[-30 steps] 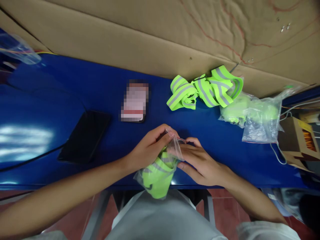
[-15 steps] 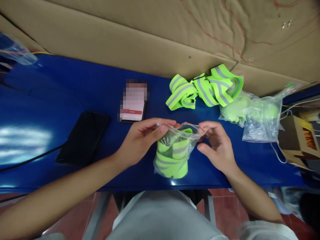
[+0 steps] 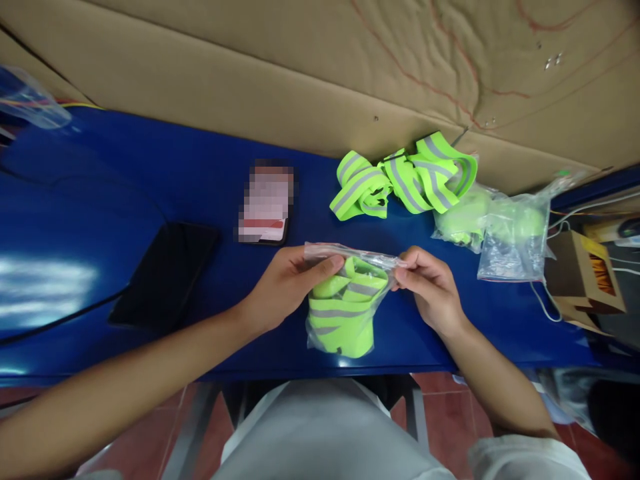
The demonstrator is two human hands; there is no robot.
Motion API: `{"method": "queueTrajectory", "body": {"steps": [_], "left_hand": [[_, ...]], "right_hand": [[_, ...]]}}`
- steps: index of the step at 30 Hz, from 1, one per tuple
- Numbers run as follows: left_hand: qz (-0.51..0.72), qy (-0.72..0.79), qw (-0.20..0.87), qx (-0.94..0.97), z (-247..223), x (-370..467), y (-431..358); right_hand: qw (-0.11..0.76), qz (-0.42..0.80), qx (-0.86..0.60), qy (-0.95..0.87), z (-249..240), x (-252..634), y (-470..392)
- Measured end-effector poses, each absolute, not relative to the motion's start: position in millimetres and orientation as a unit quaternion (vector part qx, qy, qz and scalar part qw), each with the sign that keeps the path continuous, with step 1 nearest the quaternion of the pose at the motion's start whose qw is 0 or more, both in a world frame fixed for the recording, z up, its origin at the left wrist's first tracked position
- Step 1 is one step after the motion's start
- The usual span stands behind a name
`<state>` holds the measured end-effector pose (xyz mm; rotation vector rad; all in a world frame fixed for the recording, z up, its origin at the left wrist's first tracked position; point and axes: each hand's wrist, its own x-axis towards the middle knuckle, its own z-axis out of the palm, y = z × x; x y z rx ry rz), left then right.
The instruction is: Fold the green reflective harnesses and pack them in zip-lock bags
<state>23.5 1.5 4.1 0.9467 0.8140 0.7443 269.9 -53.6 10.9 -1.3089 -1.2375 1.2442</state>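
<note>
A clear plastic zip bag [image 3: 313, 333] hangs between my hands near the table's front edge. Inside it is a folded neon-yellow reflective strap [image 3: 345, 327] with grey stripes. My left hand [image 3: 290, 283] grips the bag's upper left, thumb across the front and fingers behind, out of sight. At the upper right corner, my right hand [image 3: 433, 290] pinches the bag's edge between thumb and fingers. The bag's mouth lies flat and stretched between the two hands.
Loose neon reflective straps [image 3: 400, 175] lie at the back of the blue table [image 3: 150, 160]. Beside them are filled clear bags [image 3: 515, 233] and a cardboard box [image 3: 580, 273]. A phone [image 3: 265, 203] and a black tablet-like device [image 3: 165, 273] with a cable sit to the left.
The bag's mouth was gaping and is now pulled flat and straight. My right hand has closed its thumb onto the bag's right corner. The left thumb has shifted slightly right.
</note>
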Motion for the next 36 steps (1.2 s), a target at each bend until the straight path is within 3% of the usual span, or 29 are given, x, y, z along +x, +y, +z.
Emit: {"method": "queueTrajectory", "body": {"steps": [7,28,36], "left_hand": [[0.330,0.399,0.713,0.472,4.6,22.6,2.2],[0.307,0.402,0.655,0.561,1.7,25.5,-6.5],[0.318,0.402,0.641,0.571,1.6,25.7,-4.4]], "right_hand": [[0.446,0.413,-0.547,-0.575,13.4,265.0,-53.4],[0.381,0.407,-0.539,-0.631,13.3,265.0,-53.6],[0.312,0.424,-0.554,-0.644,20.2,272.3,-52.1]]}}
